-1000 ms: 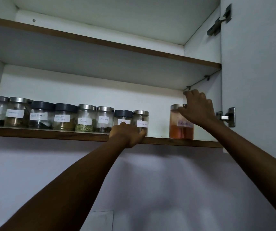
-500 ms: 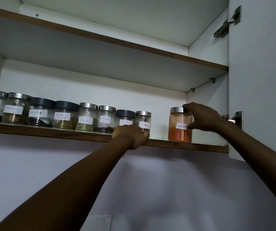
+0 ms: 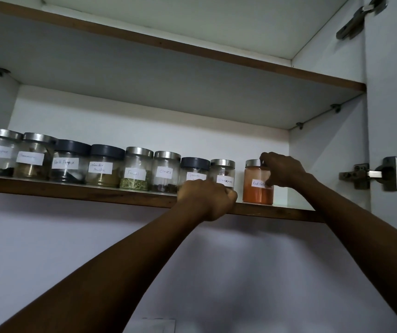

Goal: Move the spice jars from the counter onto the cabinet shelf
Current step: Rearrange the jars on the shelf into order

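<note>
A white wall cabinet hangs open above a pale wall (image 3: 72,248), its door (image 3: 394,104) swung out on the right with a metal hinge (image 3: 370,174) showing. The upper shelf (image 3: 192,51) crosses above. Along the cabinet shelf (image 3: 72,188) below it stands a row of labelled spice jars, packed side by side from the far left: the Fennel jar (image 3: 136,171), the Cloves jar (image 3: 166,170), the dark-lidded Garam jar (image 3: 194,168) and the Cinnamon jar (image 3: 222,169) close the row. A small gap to their right stands the red chilli jar (image 3: 256,188), upright on the shelf near its front edge, full of orange powder. The right hand (image 3: 282,170) grips this jar from its right side, fingers curled at the steel lid and thumb on the label. The left hand (image 3: 207,200) is curled into a fist at the shelf's front edge, in front of the Garam and Cinnamon jars; whether it grips the edge or only rests there cannot be told.
</note>
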Demonstrator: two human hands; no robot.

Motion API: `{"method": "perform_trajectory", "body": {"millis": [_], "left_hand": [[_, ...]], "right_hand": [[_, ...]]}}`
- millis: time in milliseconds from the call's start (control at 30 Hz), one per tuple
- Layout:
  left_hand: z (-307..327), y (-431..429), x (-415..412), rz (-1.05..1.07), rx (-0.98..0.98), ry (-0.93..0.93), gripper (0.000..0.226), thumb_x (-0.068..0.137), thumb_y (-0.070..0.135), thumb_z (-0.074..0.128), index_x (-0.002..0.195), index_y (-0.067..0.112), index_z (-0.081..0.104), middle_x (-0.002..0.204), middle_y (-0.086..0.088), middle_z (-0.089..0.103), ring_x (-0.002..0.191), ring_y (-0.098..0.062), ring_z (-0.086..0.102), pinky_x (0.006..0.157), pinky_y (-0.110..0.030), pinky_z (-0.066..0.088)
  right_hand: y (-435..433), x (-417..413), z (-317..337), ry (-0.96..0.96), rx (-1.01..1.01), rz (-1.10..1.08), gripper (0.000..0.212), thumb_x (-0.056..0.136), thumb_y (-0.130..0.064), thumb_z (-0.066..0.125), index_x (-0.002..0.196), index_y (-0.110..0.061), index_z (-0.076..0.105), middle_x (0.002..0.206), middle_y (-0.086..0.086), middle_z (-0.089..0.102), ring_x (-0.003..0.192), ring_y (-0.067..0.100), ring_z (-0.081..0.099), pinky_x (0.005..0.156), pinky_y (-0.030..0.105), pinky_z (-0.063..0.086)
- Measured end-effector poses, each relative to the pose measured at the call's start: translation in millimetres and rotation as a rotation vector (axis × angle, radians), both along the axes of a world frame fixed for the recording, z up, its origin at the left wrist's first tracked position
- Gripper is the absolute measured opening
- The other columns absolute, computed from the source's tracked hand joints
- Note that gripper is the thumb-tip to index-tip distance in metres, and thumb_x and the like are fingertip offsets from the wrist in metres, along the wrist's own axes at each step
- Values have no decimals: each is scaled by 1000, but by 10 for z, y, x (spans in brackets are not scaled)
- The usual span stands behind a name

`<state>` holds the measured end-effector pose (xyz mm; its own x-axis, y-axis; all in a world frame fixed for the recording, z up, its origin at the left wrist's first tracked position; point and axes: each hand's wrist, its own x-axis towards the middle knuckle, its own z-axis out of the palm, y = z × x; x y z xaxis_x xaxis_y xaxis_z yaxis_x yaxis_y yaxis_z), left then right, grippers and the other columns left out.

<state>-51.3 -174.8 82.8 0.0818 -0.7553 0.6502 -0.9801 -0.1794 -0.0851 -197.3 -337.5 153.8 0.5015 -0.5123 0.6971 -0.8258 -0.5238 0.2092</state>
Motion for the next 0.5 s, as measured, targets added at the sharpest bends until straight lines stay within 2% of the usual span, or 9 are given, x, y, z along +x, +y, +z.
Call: {"method": "perform_trajectory", "body": {"millis": [267,500], "left_hand": [[-4,4,18,-29,-10,-66,36,96,35,22,81,18,50,100,-8,63,85,-24,52,73,-33,37],[-13,1,33,-41,-18,-158,30,97,30,23,81,18,44,102,-10,62,92,-29,56,76,-34,40]], "right_hand": [[-291,306,46,63,-22,-84,62,73,-17,76,123,-8,40,120,13,54,106,29,55,84,38,47],[-423,441,78,111,-13,-95,68,71,-13,77,124,-6,35,119,16,51,106,32,56,82,39,47]]}}
